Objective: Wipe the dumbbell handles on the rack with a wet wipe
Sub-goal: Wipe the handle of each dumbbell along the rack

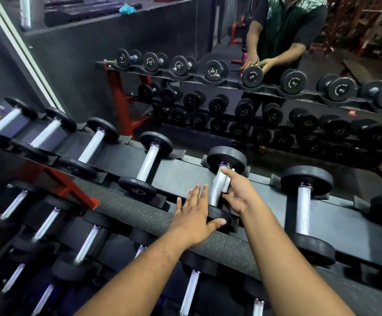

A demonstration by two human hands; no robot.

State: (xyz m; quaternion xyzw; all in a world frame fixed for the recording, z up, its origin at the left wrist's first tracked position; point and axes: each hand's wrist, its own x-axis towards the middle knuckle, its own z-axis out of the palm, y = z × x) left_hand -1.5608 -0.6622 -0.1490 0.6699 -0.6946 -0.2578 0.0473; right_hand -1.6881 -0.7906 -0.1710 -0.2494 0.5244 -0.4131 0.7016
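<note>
A dumbbell with a silver knurled handle lies on the top shelf of the rack, in the middle of the view. My right hand presses a white wet wipe against the right side of that handle, fingers wrapped around it. My left hand lies flat with straight fingers on the near black weight head of the same dumbbell, thumb along its front. Several other dumbbells lie on the top shelf to either side, one left and one right.
Lower shelves below hold more dumbbells with silver handles. A speckled padded bar runs along the front of the top shelf. A wall mirror behind the rack reflects the rack and a person. Red frame posts stand at left.
</note>
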